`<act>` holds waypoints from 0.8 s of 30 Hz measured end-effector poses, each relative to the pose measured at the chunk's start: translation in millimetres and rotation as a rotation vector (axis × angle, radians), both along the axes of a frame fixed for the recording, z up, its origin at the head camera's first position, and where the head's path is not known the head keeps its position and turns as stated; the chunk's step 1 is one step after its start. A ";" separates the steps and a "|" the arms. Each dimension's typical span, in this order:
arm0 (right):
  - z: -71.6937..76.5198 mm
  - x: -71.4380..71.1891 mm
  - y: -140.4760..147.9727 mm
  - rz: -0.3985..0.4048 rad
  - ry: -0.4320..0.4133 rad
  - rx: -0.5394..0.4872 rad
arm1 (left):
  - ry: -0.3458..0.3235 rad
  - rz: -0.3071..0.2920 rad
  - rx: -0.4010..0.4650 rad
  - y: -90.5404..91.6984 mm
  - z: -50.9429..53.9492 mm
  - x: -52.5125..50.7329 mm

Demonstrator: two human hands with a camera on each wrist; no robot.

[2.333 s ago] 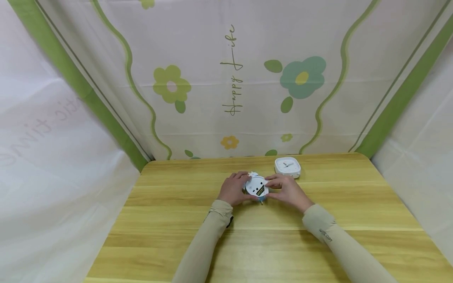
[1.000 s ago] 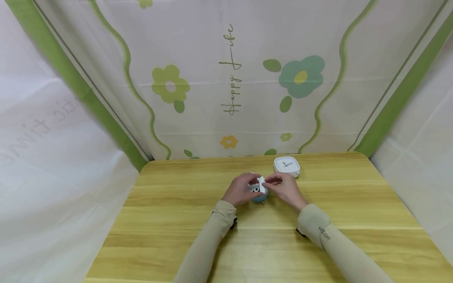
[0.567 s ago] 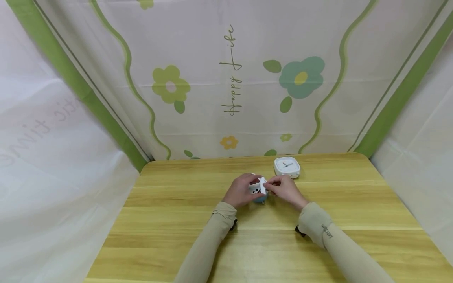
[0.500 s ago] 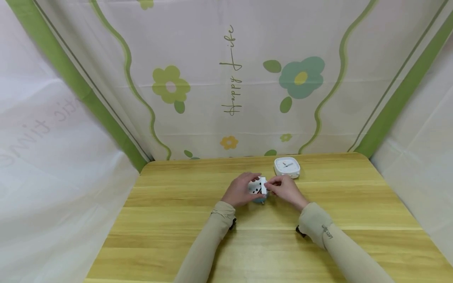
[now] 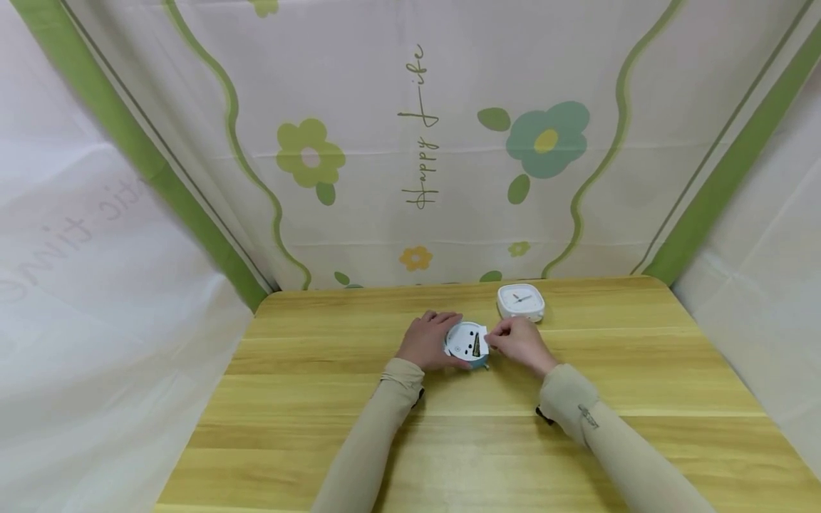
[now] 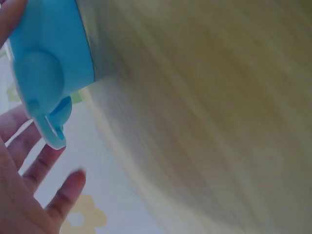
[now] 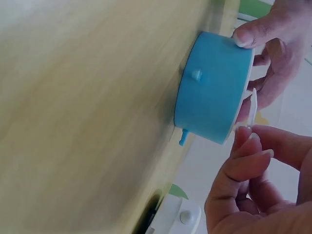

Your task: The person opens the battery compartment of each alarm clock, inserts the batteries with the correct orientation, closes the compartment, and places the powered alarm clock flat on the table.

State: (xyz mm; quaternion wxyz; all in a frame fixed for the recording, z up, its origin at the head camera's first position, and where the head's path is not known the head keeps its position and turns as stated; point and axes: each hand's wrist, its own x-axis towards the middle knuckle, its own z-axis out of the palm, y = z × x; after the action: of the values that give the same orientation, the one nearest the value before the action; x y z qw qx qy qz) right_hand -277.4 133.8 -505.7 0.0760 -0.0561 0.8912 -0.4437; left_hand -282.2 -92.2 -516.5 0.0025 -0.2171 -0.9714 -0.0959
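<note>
A round blue alarm clock (image 7: 214, 85) lies face down on the table, its white back (image 5: 458, 343) upward in the head view. In that back is an open battery slot (image 5: 477, 345), dark with a goldish strip. My left hand (image 5: 428, 342) grips the clock from the left, thumb on the near rim and fingers round the far side. In the left wrist view the clock's blue side (image 6: 48, 48) shows, with some fingers spread. Between thumb and fingertips, my right hand (image 5: 522, 345) pinches a thin white battery cover (image 7: 253, 108) beside the slot's right edge.
A white square clock (image 5: 520, 302) sits behind my right hand, near the table's back edge. The wooden table (image 5: 308, 399) is bordered by a printed curtain (image 5: 372, 85) at the back and pale cloth on both sides.
The white cover, which hid part of the slot half a second ago, has shifted right and uncovers it. My left fingers have drawn back leftward, so more of the clock's back shows.
</note>
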 end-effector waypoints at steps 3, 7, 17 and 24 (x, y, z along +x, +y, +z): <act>1.1 -1.3 -1.3 0.003 0.001 0.043 | 0.050 0.020 -0.067 3.9 -4.0 1.6; 2.5 -6.2 -4.2 0.013 0.027 0.129 | 0.076 0.043 -0.042 8.0 -9.2 2.2; 14.3 -18.1 -15.6 0.033 -0.009 0.296 | 0.098 0.111 -0.031 15.5 -14.4 2.9; 19.8 -21.6 -21.5 0.052 -0.013 0.357 | 0.088 0.135 -0.028 17.5 -11.2 6.3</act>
State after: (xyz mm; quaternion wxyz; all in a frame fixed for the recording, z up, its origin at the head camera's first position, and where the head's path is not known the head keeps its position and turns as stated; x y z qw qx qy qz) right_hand -298.9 112.3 -485.9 0.1018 -0.0620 0.9535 -0.2768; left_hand -275.9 -74.7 -527.8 0.0488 -0.1553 -0.9840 -0.0725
